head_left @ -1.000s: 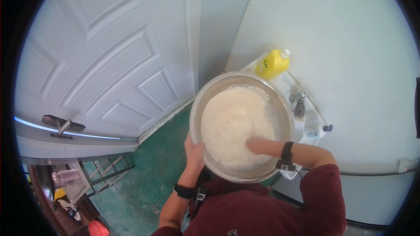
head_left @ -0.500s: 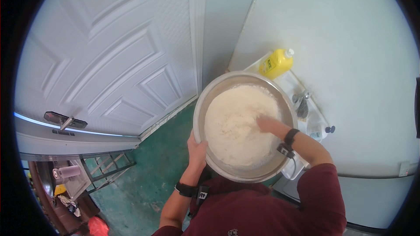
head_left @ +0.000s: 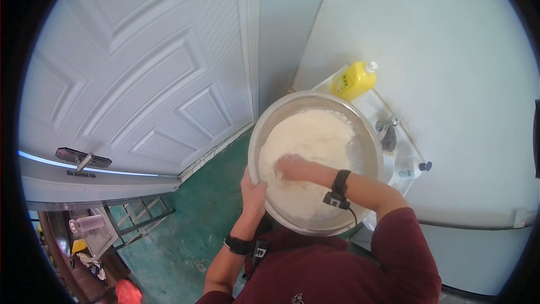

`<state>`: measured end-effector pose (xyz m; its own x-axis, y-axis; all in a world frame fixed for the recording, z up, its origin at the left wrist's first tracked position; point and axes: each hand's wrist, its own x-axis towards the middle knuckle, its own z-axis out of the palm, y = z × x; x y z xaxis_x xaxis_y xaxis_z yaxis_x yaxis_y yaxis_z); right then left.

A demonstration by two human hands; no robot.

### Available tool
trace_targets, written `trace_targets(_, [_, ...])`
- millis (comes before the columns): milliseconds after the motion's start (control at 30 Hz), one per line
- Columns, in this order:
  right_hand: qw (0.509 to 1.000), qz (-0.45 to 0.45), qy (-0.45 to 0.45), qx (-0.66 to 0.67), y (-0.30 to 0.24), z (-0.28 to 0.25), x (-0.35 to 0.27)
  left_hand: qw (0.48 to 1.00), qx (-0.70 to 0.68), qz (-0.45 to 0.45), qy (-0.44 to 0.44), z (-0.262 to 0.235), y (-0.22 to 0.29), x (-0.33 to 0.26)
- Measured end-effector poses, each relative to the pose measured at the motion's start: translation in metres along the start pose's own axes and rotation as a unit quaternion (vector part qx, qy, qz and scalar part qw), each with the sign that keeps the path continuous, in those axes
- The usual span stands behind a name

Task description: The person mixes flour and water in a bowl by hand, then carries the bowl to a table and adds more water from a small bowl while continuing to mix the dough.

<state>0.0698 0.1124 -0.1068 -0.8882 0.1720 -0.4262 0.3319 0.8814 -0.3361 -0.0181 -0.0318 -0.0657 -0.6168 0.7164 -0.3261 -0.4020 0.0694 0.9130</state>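
Observation:
A wide metal basin (head_left: 368,155) is held in front of my body, with a broad mound of pale, flour-like powder (head_left: 318,129) in it. My left hand (head_left: 254,194) is closed on the basin's left rim, thumb over the edge. My right hand (head_left: 291,168) reaches across into the powder left of the middle; it is smeared by motion and its fingers are partly sunk, so their pose is hidden. Bare metal shows along the basin's right inner side.
Behind the basin, a yellow bottle (head_left: 355,80) stands on a white sink (head_left: 368,104) with a metal tap (head_left: 388,124). A clear bottle (head_left: 406,166) is to the right. A white panelled door (head_left: 163,79) and a metal rack (head_left: 140,217) are on the left.
My right hand has swept left through the powder, from the basin's right side. Powder has shifted left, baring more metal on the right. My left hand keeps its hold.

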Motion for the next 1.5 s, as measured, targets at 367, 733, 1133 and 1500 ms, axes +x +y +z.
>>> trace_targets(367, [0.982, 0.094, 0.162, -0.018, 0.146, -0.007, -0.040, 1.000, -0.011, -0.020, -0.019, 0.003, 0.001, 0.003])
trace_targets(733, [0.986, 0.047, -0.161, 0.024, 0.064, 0.061, -0.125, 0.996, -0.085, -0.026, -0.019, 0.015, 0.004, 0.005])
trace_targets(1133, [0.987, 0.130, 0.092, 0.008, 0.091, 0.012, -0.018, 0.999, -0.005, -0.023, -0.031, 0.016, 0.004, 0.012])
trace_targets(1500, [0.996, 0.074, -0.045, 0.004, 0.029, 0.036, -0.114, 0.999, -0.009, -0.022, -0.038, 0.018, 0.005, 0.014])
